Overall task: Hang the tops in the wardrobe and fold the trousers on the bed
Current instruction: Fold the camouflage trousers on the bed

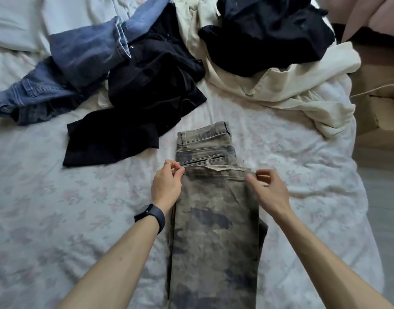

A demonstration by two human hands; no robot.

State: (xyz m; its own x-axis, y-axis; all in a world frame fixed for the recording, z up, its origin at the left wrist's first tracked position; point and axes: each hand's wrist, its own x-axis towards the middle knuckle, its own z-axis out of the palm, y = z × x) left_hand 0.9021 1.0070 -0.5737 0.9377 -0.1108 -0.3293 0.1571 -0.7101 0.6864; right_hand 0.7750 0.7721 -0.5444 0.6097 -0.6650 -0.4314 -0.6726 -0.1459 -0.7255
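You have one pair of camouflage trousers (213, 219) on the bed (57, 197) at 6 o'clock: grey-green, dark-blotched, frayed hem (216, 168) laid below the pocket (202, 160). Your left hand (167, 184) pinches the hem's left corner, your right hand (269, 189) its right corner.

So we've got the camo trousers (213, 219) lying flat down the middle of the bed (57, 197). The legs are doubled up over the seat, with the frayed hem just under the back pocket and the waistband toward the far edge. Further back it's a crumpled pile: blue jeans (80, 63) far left, a black garment (147, 97) beside them, and a cream garment (280, 90) by the right edge with a dark garment (269, 34) on top.
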